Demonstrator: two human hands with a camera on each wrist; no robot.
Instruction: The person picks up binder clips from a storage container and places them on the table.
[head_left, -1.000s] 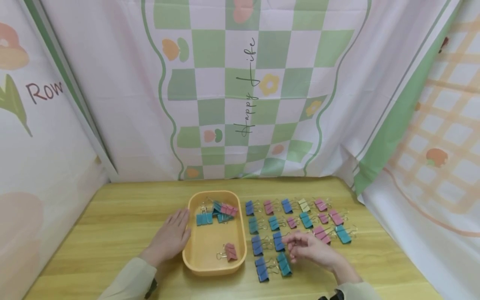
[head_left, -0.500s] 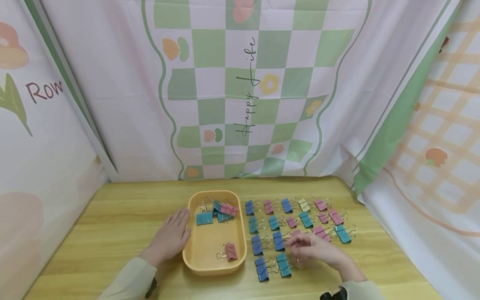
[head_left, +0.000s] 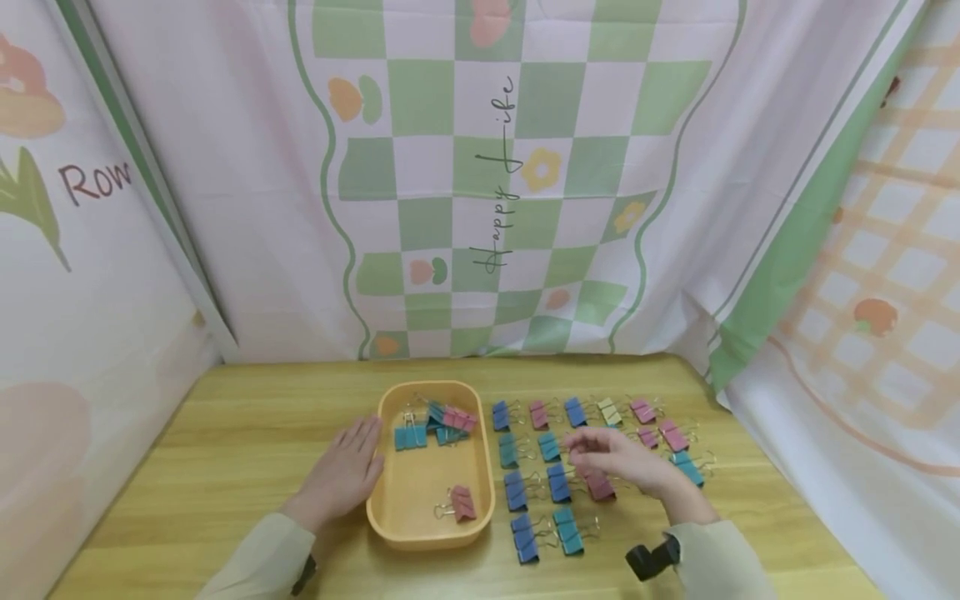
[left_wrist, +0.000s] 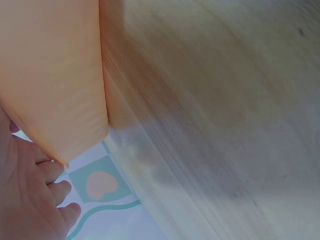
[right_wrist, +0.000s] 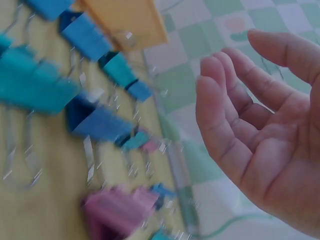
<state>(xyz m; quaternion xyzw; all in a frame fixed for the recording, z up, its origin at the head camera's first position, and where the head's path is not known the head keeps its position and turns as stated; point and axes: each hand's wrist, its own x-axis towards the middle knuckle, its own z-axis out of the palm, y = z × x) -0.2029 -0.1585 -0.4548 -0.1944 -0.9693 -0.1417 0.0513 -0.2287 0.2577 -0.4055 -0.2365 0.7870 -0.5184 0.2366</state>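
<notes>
My left hand (head_left: 341, 475) lies with extended fingers against the left side of the yellow tray (head_left: 429, 543); in the left wrist view its fingertips are right at the tray wall (left_wrist: 55, 75). My right hand (head_left: 618, 458) hovers over the rows of binder clips, fingers loosely bent and nothing between them, as the right wrist view shows the bare palm (right_wrist: 280, 145). Below it is a pink binder clip (head_left: 600, 485), beside a blue binder clip (head_left: 558, 483). A teal binder clip (head_left: 568, 532) and another blue binder clip (head_left: 525, 538) form the nearest row. The hand hides some clips.
Inside the tray, teal clips (head_left: 410, 437) and a pink clip (head_left: 459, 419) are grouped at the back, with a red-pink clip (head_left: 462, 503) nearer the front. Farther rows include a yellow clip (head_left: 609, 412). A checked curtain (head_left: 487, 208) hangs behind the table (head_left: 262, 417).
My right hand has lifted and moved away from me, from beside the near teal clip to above the rows behind. More of the pink clip now shows. My left hand stays at the tray.
</notes>
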